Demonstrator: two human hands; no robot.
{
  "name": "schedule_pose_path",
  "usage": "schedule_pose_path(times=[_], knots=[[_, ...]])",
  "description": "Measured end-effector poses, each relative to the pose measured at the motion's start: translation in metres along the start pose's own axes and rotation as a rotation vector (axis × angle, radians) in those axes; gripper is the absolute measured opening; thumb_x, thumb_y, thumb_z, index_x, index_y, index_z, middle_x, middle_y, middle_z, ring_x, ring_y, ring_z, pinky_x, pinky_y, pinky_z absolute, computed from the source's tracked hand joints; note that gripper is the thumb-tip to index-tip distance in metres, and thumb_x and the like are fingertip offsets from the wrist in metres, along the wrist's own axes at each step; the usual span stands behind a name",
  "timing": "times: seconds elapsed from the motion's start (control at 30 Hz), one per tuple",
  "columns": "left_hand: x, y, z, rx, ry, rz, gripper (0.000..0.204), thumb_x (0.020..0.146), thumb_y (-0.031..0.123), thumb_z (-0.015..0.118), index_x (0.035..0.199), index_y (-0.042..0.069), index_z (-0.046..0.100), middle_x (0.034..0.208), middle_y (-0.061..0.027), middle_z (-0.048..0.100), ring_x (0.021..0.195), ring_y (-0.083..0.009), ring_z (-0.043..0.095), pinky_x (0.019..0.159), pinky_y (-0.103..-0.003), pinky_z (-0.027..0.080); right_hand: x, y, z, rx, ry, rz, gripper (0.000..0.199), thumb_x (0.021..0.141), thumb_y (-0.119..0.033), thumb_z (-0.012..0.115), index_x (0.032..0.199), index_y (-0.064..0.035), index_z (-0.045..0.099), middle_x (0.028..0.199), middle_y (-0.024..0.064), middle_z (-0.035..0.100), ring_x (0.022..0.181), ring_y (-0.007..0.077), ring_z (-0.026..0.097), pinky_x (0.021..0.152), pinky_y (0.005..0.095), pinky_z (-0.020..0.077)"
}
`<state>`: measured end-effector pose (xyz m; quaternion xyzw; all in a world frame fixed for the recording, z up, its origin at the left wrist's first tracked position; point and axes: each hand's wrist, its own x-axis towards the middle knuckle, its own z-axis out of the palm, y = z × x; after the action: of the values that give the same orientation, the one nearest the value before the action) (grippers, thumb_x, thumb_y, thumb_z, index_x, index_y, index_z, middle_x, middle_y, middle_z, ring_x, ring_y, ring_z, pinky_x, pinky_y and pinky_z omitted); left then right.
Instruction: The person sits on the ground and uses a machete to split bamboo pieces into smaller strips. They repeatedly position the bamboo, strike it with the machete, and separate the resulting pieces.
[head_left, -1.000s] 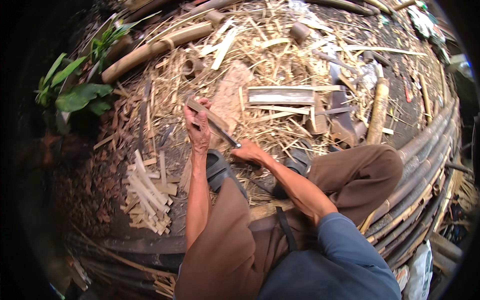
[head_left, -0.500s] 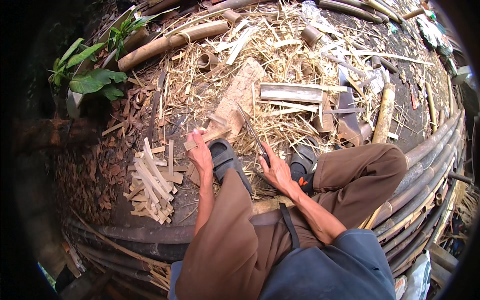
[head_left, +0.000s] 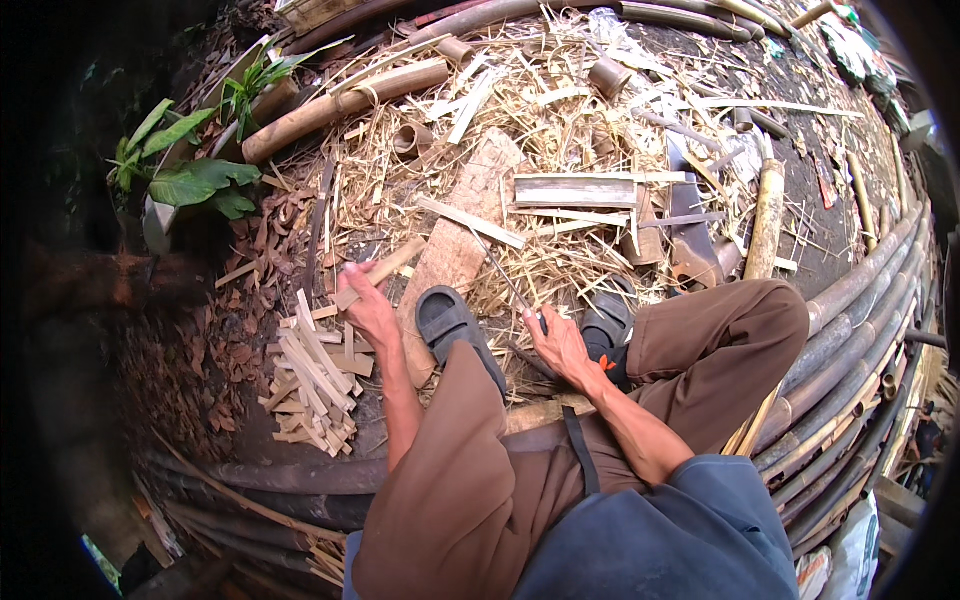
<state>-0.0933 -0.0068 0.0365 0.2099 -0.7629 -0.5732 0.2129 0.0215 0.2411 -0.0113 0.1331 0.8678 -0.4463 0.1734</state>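
Bamboo strip [head_left: 382, 274] — flat, pale, straight-edged — slender knife [head_left: 498, 267]

From my remote seat I had an outdoor bamboo workshop in view, no mistaking it: pale shavings [head_left: 570, 125] strewn thick over dark earth [head_left: 812, 225], bamboo poles [head_left: 845, 325] stacked at right, cut slats [head_left: 318, 375] heaped at left, dry leaves [head_left: 265, 225] and a green plant [head_left: 195, 182] beyond!

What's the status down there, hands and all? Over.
Left hand holding wooden strip, near strip pile. Right hand gripping knife. Possible clutter: loose strip lying across wooden board.
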Motion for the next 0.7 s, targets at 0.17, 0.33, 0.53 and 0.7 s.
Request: schedule_pose_path(times=[0.17,0.33,0.53,0.7], knots=[[-0.040,-0.032,0.031,-0.034,-0.076,-0.113,0.043,0.102,0.035,0.040,0.097,-0.006,0.053,0.087,-0.0139,0.066,0.079,-0.0268,0.068,0.069,-0.040,0.063,-0.007,-0.008,0.011,-0.034,-0.090,-0.055,0.046,0.097,-0.046,0.047,0.093,0.0002,0.051,0.068,0.0306,0.058,0.071,0.0499,0.060,0.064,0.0556,0.0451],[-0.041,-0.023,0.020,0.283,-0.209,-0.205,0.052,0.102,0.042,0.035,0.095,-0.006,0.054,0.074,-0.0139,0.064,0.065,-0.0242,0.067,0.066,-0.032,0.060,-0.013,-0.038,0.023,0.021,-0.173,-0.202,0.043,0.097,-0.043,0.049,0.095,0.0000,0.051,0.066,0.0320,0.057,0.069,0.0501,0.059,0.063,0.0548,0.0454],[-0.041,-0.039,0.029,-0.021,-0.154,-0.314,0.066,0.101,0.046,0.036,0.110,-0.017,0.048,0.088,-0.0260,0.064,0.066,-0.0294,0.068,0.058,-0.033,0.060,0.023,0.011,0.037,-0.009,-0.084,-0.139,0.041,0.097,-0.038,0.048,0.091,0.0017,0.056,0.066,0.0305,0.056,0.071,0.0508,0.057,0.063,0.0551,0.0431],[-0.051,-0.039,0.033,-0.071,-0.143,-0.330,0.063,0.101,0.044,0.036,0.109,-0.017,0.048,0.089,-0.0263,0.063,0.068,-0.0299,0.069,0.058,-0.033,0.060,0.016,0.018,0.042,-0.011,-0.073,-0.167,0.049,0.097,-0.044,0.046,0.087,0.0029,0.056,0.074,0.0314,0.060,0.076,0.0508,0.060,0.068,0.0555,0.0456]])
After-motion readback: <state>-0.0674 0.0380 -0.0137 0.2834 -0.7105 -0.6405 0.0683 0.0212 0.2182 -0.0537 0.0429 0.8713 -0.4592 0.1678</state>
